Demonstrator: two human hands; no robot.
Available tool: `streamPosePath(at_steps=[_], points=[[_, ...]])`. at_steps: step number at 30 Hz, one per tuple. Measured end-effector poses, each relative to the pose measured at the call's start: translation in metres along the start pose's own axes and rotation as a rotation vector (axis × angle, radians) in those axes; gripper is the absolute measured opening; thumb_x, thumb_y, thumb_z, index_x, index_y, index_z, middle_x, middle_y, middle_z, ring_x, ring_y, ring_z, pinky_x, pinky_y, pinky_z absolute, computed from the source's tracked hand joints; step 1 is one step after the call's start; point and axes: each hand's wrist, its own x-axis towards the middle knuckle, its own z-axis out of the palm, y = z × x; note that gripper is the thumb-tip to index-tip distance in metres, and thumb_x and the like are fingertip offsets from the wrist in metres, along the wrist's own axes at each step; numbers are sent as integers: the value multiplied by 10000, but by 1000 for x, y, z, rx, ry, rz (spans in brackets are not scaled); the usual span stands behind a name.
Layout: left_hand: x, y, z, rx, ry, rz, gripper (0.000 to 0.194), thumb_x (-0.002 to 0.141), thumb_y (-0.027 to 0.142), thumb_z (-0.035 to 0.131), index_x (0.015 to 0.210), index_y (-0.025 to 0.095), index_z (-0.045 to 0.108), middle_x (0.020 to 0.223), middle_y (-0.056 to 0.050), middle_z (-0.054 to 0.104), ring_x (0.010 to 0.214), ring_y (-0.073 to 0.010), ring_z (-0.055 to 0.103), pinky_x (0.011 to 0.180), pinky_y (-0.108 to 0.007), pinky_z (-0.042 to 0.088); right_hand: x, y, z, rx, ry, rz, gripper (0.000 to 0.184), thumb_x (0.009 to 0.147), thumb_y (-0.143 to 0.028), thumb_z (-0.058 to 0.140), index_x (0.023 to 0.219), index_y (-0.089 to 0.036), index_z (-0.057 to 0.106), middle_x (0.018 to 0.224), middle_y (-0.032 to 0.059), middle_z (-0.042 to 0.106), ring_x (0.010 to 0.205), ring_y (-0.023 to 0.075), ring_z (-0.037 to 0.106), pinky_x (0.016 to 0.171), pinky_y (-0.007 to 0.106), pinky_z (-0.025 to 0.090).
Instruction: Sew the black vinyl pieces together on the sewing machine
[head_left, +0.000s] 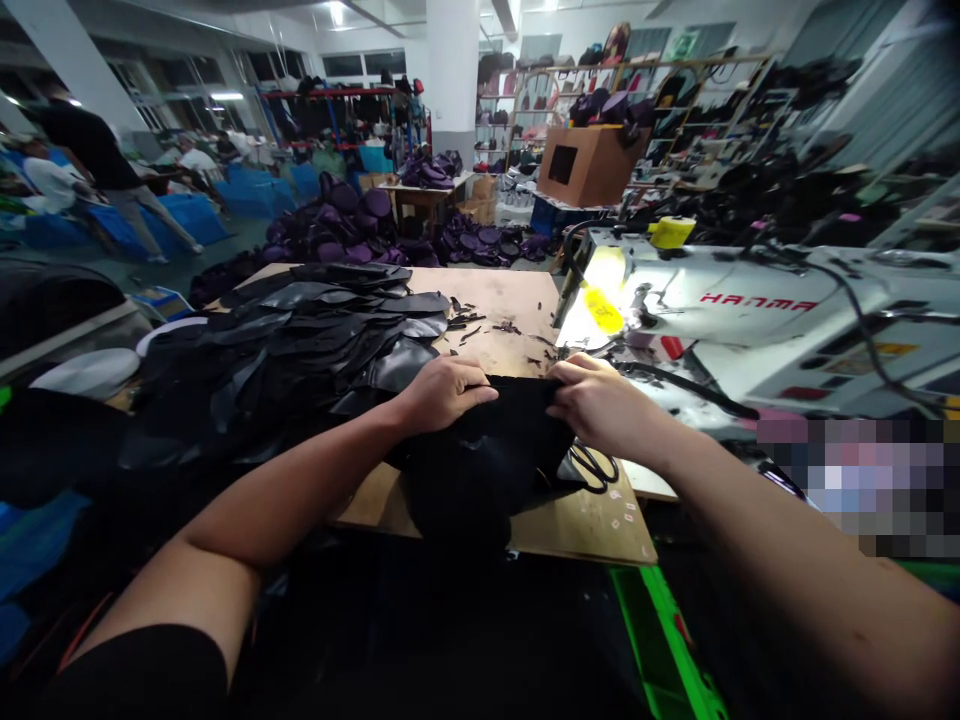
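Between my two hands a piece of black fabric [480,450] is held by its upper edge, and its lower part hangs over the front of the wooden table [585,530]. My left hand [448,392] pinches the edge's left end, thumb on top. At the right end, near the sewing machine, my right hand [596,400] grips the same edge with curled fingers. Beside the fabric, partly under it, lie scissors [595,466] with black handle loops. A large heap of black cut pieces [322,340] spreads to the left of my left hand.
A white sewing machine [720,310] with a lit lamp stands at right. Black scraps [506,328] litter the tabletop behind my hands. A green frame [667,640] is below the table. Purple bags [337,215] are piled behind, near a cardboard box [589,165]. A person [97,150] stands far left.
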Motion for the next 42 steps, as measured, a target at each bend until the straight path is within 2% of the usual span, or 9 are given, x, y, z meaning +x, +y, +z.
streamPosePath(at_steps=[4, 8, 16, 20, 25, 28, 33, 38, 42], points=[[1, 2, 9, -21, 75, -20, 274, 923, 357, 704, 715, 180, 722, 752, -38, 681, 747, -175, 604, 755, -306, 436, 9, -5, -5, 79, 29, 26, 224, 1000, -347, 609, 910, -215, 766, 1080, 124, 719, 1031, 281, 620, 911, 435, 498], [3, 5, 14, -25, 85, -28, 245, 939, 325, 689, 756, 170, 737, 780, -44, 705, 767, -174, 625, 758, -297, 449, 15, -8, 3, 130, 56, 88, 321, 1025, -347, 553, 774, -212, 701, 811, 86, 677, 816, 230, 609, 789, 370, 476], [4, 7, 16, -43, 169, -182, 179, 868, 250, 782, 1031, 178, 782, 971, -57, 788, 881, -200, 705, 840, -310, 508, 4, -5, 21, 293, 233, 251, 283, 949, -402, 639, 726, -229, 647, 716, 32, 653, 678, 186, 584, 660, 321, 420], [10, 10, 15, -66, 87, -123, 128, 908, 272, 729, 880, 173, 807, 840, -37, 771, 789, -173, 680, 774, -280, 485, -2, -3, 24, 299, 229, 343, 263, 933, -407, 659, 743, -225, 662, 703, 26, 667, 649, 176, 590, 638, 302, 407], [18, 13, 7, -129, -34, -104, 193, 907, 312, 693, 848, 165, 803, 759, -14, 741, 730, -150, 645, 708, -250, 463, 1, 0, 6, 359, 137, 420, 215, 923, -390, 684, 1048, -223, 733, 813, 21, 733, 696, 175, 630, 656, 270, 410], [33, 20, -21, -99, -150, -97, 240, 898, 360, 683, 838, 158, 799, 723, -5, 718, 693, -141, 624, 644, -233, 431, 9, -8, -11, 382, 24, 365, 211, 969, -376, 625, 878, -214, 725, 716, 8, 685, 666, 154, 585, 650, 260, 368], [94, 14, -57, 52, -434, 18, 207, 809, 395, 762, 796, 192, 795, 706, 15, 694, 705, -143, 622, 665, -239, 416, 17, -34, 9, 494, 269, 527, 342, 1006, -373, 537, 712, -201, 566, 627, -17, 549, 600, 124, 471, 617, 259, 311], [154, -37, 8, 114, -688, 10, 221, 803, 389, 756, 718, 185, 752, 672, 15, 677, 662, -133, 570, 655, -253, 398, -8, -13, 76, 573, 312, 859, 343, 962, -346, 518, 647, -212, 517, 617, -4, 532, 609, 145, 471, 603, 276, 306], [179, -65, 62, 109, -762, 31, 175, 852, 320, 677, 833, 175, 774, 842, -3, 756, 792, -146, 628, 760, -240, 441, -32, 16, 99, 546, 303, 973, 310, 933, -318, 503, 641, -217, 531, 692, 31, 629, 693, 176, 549, 646, 281, 354]])
